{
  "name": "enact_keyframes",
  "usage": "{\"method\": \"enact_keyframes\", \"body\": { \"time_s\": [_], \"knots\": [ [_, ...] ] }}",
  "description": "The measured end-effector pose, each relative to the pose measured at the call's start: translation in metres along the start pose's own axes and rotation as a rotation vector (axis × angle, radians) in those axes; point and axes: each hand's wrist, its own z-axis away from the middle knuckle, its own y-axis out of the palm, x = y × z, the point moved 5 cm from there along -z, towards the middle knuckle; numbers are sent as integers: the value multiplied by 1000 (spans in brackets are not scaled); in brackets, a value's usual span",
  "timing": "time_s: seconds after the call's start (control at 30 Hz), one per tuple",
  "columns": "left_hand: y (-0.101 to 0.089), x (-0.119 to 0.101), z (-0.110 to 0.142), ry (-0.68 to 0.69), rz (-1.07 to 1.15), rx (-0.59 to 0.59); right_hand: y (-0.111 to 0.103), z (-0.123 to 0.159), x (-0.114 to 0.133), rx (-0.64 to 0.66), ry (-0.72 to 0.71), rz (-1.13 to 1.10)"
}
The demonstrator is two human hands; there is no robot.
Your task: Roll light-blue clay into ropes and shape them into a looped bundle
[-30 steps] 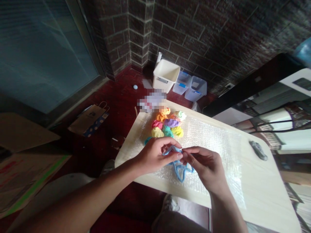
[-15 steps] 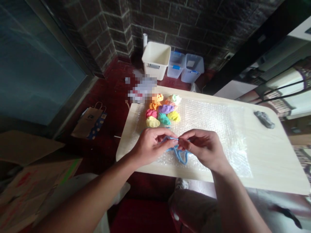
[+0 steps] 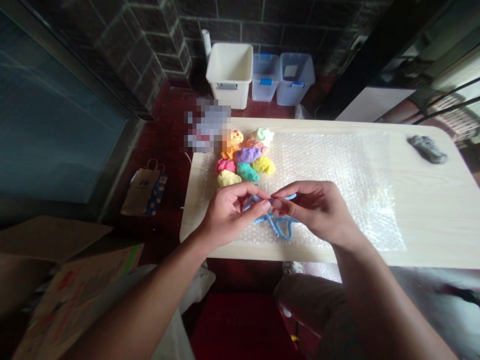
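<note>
A thin blue strand (image 3: 290, 231), which looks like soft modelling clay, is held between my two hands above the bubble wrap. My left hand (image 3: 232, 212) pinches it between thumb and fingertips. Close by, almost fingertip to fingertip, my right hand (image 3: 318, 207) pinches the same strand, and a short end shows above its thumb. Loops of the strand hang or lie below the fingers; which of the two I cannot tell. Just beyond my left hand are several coloured clay lumps, among them a purple lump (image 3: 248, 154), a green lump (image 3: 247, 171) and a pale yellow lump (image 3: 228, 178).
Bubble wrap (image 3: 330, 160) covers part of the pale table (image 3: 420, 200). A grey lump (image 3: 427, 149) lies at the table's right. Behind stand a cream bin (image 3: 229, 75) and two clear bins (image 3: 296, 75). A paper bag (image 3: 141, 192) and cardboard box (image 3: 75, 300) are at left.
The camera view has shifted, so the table and bins appear higher. Both hands still pinch the blue strand, and a short end now shows above my right thumb.
</note>
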Motion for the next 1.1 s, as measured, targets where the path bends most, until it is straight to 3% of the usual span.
{"method": "enact_keyframes", "body": {
  "time_s": [0.73,0.9,1.1],
  "knots": [
    [-4,-3,2,-12,-119,-50,1,2,6,-45,-133,186],
    [-2,-1,1,-46,-24,-25,2,2,5,-55,-103,164],
    [1,8,-1,-169,221,13,6,0,-1,-23,-41,-43]
  ]
}}
